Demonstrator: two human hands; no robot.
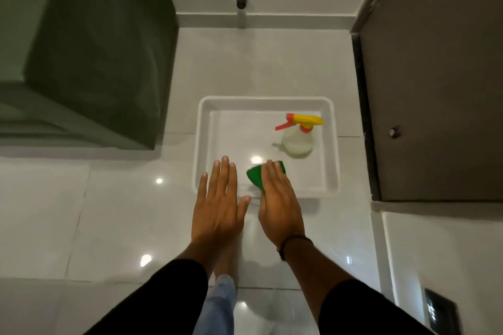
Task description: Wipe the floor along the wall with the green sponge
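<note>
A green sponge (254, 175) shows under the fingers of my right hand (277, 204), over the near part of a white tray (202, 144) on the pale tiled floor. My right hand is curled around the sponge and covers most of it. My left hand (217, 207) hovers flat beside it, fingers spread, holding nothing, above the tray's near left corner. The far wall with its grey skirting (299, 20) runs across the top of the view.
A spray bottle (298, 141) with a yellow and orange head stands in the tray's far right. A dark green cabinet (95, 43) rises on the left. A brown door (435, 90) with a small knob stands on the right. A black doorstop (241, 0) sits on the far wall.
</note>
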